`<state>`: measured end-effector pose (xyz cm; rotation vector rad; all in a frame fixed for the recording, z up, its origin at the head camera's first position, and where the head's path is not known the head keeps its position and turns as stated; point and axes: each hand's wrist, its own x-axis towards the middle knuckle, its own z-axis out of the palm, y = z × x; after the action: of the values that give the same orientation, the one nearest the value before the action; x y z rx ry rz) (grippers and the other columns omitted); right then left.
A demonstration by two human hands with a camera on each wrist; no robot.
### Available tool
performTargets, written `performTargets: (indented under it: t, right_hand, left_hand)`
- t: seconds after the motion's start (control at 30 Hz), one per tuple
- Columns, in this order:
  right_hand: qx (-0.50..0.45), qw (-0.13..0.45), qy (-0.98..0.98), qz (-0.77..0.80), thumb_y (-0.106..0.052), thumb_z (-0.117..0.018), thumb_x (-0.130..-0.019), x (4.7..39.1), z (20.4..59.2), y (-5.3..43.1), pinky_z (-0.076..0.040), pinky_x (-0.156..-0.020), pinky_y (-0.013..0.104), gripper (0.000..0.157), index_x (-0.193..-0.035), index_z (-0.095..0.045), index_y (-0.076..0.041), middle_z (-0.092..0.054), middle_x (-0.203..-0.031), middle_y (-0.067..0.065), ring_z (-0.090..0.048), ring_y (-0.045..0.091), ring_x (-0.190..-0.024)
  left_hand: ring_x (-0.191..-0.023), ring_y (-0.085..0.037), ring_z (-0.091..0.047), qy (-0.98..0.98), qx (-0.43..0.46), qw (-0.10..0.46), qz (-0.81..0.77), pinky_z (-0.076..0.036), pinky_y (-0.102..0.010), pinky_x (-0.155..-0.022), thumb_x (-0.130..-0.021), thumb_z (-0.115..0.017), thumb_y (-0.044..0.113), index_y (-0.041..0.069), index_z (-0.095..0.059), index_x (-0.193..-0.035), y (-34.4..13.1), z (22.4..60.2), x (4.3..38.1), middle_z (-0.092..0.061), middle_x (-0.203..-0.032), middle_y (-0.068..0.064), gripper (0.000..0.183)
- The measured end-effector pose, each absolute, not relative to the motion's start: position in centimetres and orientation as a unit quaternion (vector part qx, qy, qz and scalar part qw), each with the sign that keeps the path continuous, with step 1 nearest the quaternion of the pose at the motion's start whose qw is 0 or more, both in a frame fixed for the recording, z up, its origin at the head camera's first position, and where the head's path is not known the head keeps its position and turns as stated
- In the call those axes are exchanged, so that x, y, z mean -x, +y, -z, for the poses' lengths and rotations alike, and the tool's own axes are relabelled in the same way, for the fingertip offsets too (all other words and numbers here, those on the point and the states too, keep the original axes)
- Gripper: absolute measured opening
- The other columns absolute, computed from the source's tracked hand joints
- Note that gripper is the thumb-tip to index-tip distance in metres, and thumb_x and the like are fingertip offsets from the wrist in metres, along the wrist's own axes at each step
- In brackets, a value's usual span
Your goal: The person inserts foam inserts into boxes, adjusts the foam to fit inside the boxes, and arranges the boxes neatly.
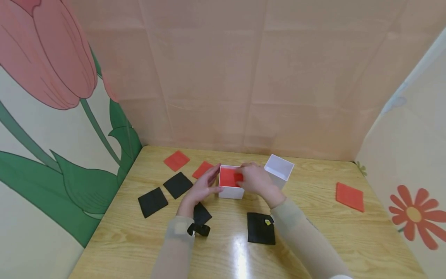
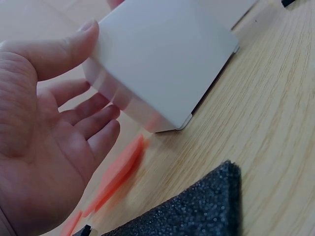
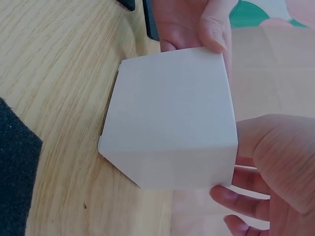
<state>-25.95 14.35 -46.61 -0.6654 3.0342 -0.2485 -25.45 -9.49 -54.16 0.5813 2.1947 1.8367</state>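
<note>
A small white box (image 1: 231, 193) stands with its top uncovered near the middle of the table, a red square (image 1: 228, 176) showing inside it. My left hand (image 1: 203, 185) holds the box's left side. In the left wrist view its thumb (image 2: 81, 46) lies on the near upper corner, with the other fingers along the side wall. From the right, my right hand (image 1: 256, 179) reaches over the rim, some fingertips inside by the red square. Lower fingers (image 3: 241, 199) hang outside by the right wall. Box walls hide whether the inner fingertips pinch the red square.
Behind my right hand stands another open white box part (image 1: 280, 166). Black squares (image 1: 153, 202) and red squares (image 1: 176, 160) lie to the left, another red square (image 1: 350, 197) far right. Nearer me, a black square (image 1: 259, 232) bears a small yellow mark (image 1: 268, 222). A backdrop borders the table.
</note>
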Motion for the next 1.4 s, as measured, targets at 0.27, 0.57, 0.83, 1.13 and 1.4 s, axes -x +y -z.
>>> performTargets:
  t: [0.27, 0.57, 0.83, 1.13, 1.4]
  right_hand:
    - [0.212, -0.011, 0.968, 0.136, -0.036, -0.086, -0.091, 25.9, 47.2, 15.0, -0.059, -0.098, 0.051, 0.045, -0.131, -0.079, -0.016, -0.075, -0.128, 0.009, -0.068, 0.031, -0.112]
    - [0.220, -0.041, 0.959, 0.174, -0.033, -0.084, -0.093, 25.6, 48.2, 15.9, -0.060, -0.097, 0.048, 0.043, -0.133, -0.078, -0.017, -0.074, -0.129, 0.007, -0.070, 0.028, -0.113]
    - [0.214, -0.047, 0.956, 0.194, -0.030, -0.084, -0.094, 25.5, 48.7, 16.0, -0.060, -0.098, 0.047, 0.039, -0.130, -0.079, -0.016, -0.073, -0.130, 0.006, -0.070, 0.028, -0.114]
    - [0.186, -0.028, 0.957, 0.219, -0.027, -0.081, -0.097, 25.1, 48.8, 15.5, -0.059, -0.100, 0.046, 0.037, -0.132, -0.078, -0.015, -0.069, -0.135, 0.006, -0.068, 0.028, -0.118]
    - [0.215, -0.048, 0.938, 0.267, -0.032, -0.080, -0.098, 24.8, 49.3, 16.4, -0.056, -0.104, 0.050, 0.044, -0.138, -0.074, -0.014, -0.067, -0.141, 0.008, -0.065, 0.031, -0.127]
  left_hand:
    - [-0.161, -0.027, -0.028, 0.745, -0.193, 0.115, -0.628, -0.030, -0.047, -0.126, -0.095, -0.083, 0.014, 0.015, -0.029, -0.171, -9.5, 54.3, 25.5, -0.030, -0.175, -0.004, 0.093]
    - [-0.160, -0.027, -0.028, 0.746, -0.194, 0.112, -0.627, -0.029, -0.045, -0.126, -0.094, -0.083, 0.015, 0.017, -0.030, -0.171, -9.4, 54.3, 25.6, -0.032, -0.174, -0.003, 0.094]
    - [-0.160, -0.027, -0.028, 0.744, -0.190, 0.116, -0.630, -0.028, -0.045, -0.127, -0.094, -0.084, 0.016, 0.018, -0.030, -0.171, -9.5, 54.3, 25.6, -0.032, -0.174, -0.003, 0.095]
    - [-0.162, -0.027, -0.024, 0.725, -0.184, 0.133, -0.650, -0.025, -0.047, -0.128, -0.095, -0.082, 0.017, 0.019, -0.029, -0.171, -9.4, 54.3, 25.7, -0.029, -0.175, -0.004, 0.092]
    - [-0.162, -0.028, -0.024, 0.716, -0.176, 0.143, -0.660, -0.024, -0.047, -0.129, -0.094, -0.081, 0.014, 0.016, -0.027, -0.172, -9.4, 54.2, 25.6, -0.028, -0.175, -0.005, 0.095]
